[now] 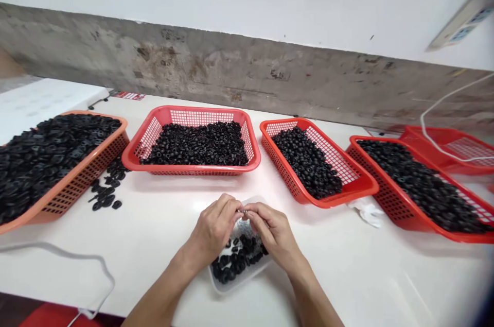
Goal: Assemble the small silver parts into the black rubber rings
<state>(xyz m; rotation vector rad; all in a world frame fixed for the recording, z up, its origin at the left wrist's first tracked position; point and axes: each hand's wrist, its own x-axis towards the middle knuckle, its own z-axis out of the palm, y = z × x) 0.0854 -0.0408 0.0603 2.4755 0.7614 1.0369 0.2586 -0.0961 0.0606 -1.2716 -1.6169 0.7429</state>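
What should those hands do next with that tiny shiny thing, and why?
I think they should finish with the small shiny piece before picking up anything else, because the left hand and right hand are both pinching it. More black rubber rings lie close below in the clear tray.

A small part point(243, 211) is held between the left hand point(212, 226) and right hand point(274, 237), above a clear plastic tray point(231, 288) of black rubber grommets point(237, 260). Red mesh baskets point(189, 117) are ranged along the far edge of the desk point(347, 275).
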